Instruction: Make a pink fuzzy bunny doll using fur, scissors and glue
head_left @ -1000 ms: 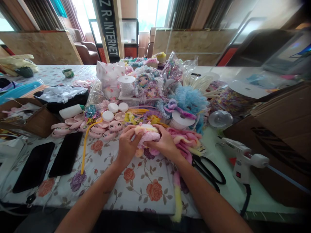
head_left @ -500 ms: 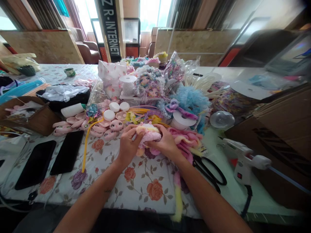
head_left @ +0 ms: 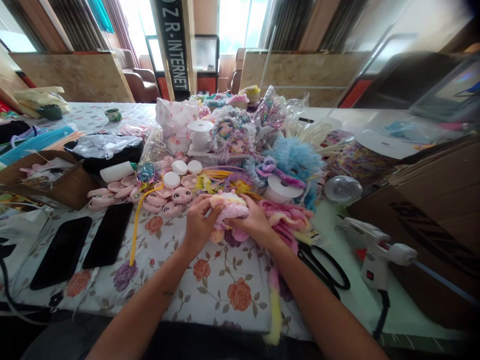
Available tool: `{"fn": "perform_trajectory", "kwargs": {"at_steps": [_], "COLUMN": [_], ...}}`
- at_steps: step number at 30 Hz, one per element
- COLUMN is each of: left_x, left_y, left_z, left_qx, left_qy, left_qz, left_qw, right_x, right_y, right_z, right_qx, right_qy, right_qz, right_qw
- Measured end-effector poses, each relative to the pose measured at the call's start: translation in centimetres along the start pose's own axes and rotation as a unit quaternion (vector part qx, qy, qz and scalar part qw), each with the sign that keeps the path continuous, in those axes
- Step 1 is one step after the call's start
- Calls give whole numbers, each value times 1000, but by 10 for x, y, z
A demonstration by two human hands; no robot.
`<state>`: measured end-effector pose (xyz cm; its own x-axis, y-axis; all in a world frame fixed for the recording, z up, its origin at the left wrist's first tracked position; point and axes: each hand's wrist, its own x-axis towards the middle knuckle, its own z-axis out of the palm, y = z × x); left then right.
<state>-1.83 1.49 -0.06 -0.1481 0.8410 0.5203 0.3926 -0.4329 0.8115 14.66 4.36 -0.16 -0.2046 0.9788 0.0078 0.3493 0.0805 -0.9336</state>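
Between my hands is a small fluffy pink and pale yellow plush piece (head_left: 233, 208), held just above the flowered tablecloth (head_left: 187, 285). My left hand (head_left: 200, 219) grips its left side, with the thumb pressed on the front. Around its right side my right hand (head_left: 255, 220) is closed, fingers partly hidden behind it. Soft pink and yellow fuzzy strips (head_left: 285, 215) lie beside my right hand, and one strip (head_left: 275, 307) hangs toward the table's front edge. Pink doll face pieces (head_left: 182, 195) lie beyond my left hand.
Black-handled scissors (head_left: 326, 267) and a white glue gun (head_left: 375, 247) lie to the right, by a cardboard box (head_left: 423, 235). Two dark phones (head_left: 107, 235) are at the left, near a yellow fuzzy stem (head_left: 135, 235). Spools (head_left: 283, 189), white caps and bagged doll heads (head_left: 236, 132) crowd the back.
The camera view has shifted slightly, so the background sits a little lower and further right. Both hands keep their hold on the plush piece, almost unmoved.
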Motion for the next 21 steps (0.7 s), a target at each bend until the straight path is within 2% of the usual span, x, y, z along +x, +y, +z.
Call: {"fn": "perform_trajectory", "kwargs": {"at_steps": [3, 6, 12, 18, 21], "left_x": [1, 1, 4, 15, 18], "left_y": [-1, 0, 8, 27, 34], "left_z": [0, 0, 1, 7, 9], "left_qx": [1, 0, -28, -61, -79], "left_qy": [-3, -3, 2, -21, -44], "left_qz": [-4, -7, -25, -58, -79], "left_qw": [1000, 1000, 999, 996, 993], "right_x": [3, 5, 2, -12, -18], "right_y": [-3, -3, -4, -9, -12], "right_z": [-1, -1, 0, -5, -8], "right_qx": [35, 58, 106, 242, 245], "right_qy": [-36, -40, -8, 49, 75], "right_qz": [4, 11, -3, -29, -30], "right_qw": [999, 997, 994, 969, 966]}}
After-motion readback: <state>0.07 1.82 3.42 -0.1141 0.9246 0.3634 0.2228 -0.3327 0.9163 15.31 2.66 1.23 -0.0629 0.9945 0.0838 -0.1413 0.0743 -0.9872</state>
